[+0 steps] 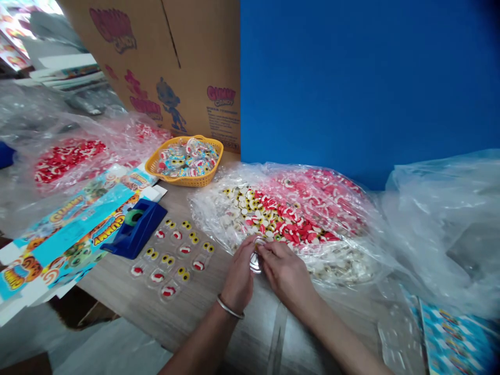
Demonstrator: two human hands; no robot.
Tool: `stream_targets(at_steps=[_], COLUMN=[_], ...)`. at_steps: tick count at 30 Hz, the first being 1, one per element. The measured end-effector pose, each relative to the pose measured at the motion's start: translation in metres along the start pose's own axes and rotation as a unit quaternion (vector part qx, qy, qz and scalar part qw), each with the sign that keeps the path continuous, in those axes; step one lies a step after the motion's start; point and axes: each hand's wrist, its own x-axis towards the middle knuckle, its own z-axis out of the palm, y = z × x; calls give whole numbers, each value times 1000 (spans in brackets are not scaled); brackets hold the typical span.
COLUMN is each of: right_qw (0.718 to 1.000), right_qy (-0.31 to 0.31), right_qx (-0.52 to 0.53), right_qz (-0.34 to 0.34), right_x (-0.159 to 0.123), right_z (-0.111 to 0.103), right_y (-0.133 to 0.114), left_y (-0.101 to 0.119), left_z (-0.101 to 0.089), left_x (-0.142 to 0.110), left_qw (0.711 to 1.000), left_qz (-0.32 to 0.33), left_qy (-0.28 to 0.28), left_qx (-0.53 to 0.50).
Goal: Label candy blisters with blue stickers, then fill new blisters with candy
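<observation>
My left hand, with a metal bangle on the wrist, and my right hand meet at the near edge of a big open plastic bag of gummy candies, red-white and yellow eye-shaped. Both hands pinch a small clear plastic blister piece between their fingertips. To the left on the wooden table lies a clear blister tray with several red and yellow gummies set in its pockets.
A blue tape dispenser stands beside flat printed cartons. A yellow basket of packed candies sits behind. A cardboard box, a blue wall and more plastic bags surround the table.
</observation>
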Motion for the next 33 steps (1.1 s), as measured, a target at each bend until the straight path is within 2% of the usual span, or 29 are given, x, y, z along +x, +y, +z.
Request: stream_targets(at_steps=[3, 6, 9, 13, 17, 20, 23, 27, 30, 33], right_qw=[986, 970, 973, 980, 981, 980, 985, 983, 989, 994], right_qy=[13, 19, 24, 51, 56, 57, -2, -89, -76, -7], right_qx=[140, 195, 189, 146, 136, 117, 8, -92, -61, 43], right_qz=[89, 146, 129, 125, 129, 153, 170, 132, 113, 104], right_x=[3, 7, 9, 7, 7, 18, 40, 64, 63, 44], right_z=[-6, -10, -10, -2, 6, 5, 3, 5, 7, 5], right_y=[3, 4, 4, 2, 7, 17, 27, 38, 43, 41], left_y=[-4, -9, -11, -11, -12, -11, -10, -7, -5, -1], left_z=[1, 1, 0, 1, 1, -2, -3, -3, -3, -2], left_x=[0, -1, -1, 0, 1, 0, -1, -1, -1, -2], left_qw=[1000, 999, 996, 995, 996, 995, 995, 994, 995, 995], left_qz=[-9, 16, 50, 56, 19, -18, -28, -33, -40, -49], left_qy=[13, 2, -3, 35, 70, 91, 99, 101, 96, 89], left_qx=[5, 47, 79, 77, 44, 28, 18, 8, -4, -22])
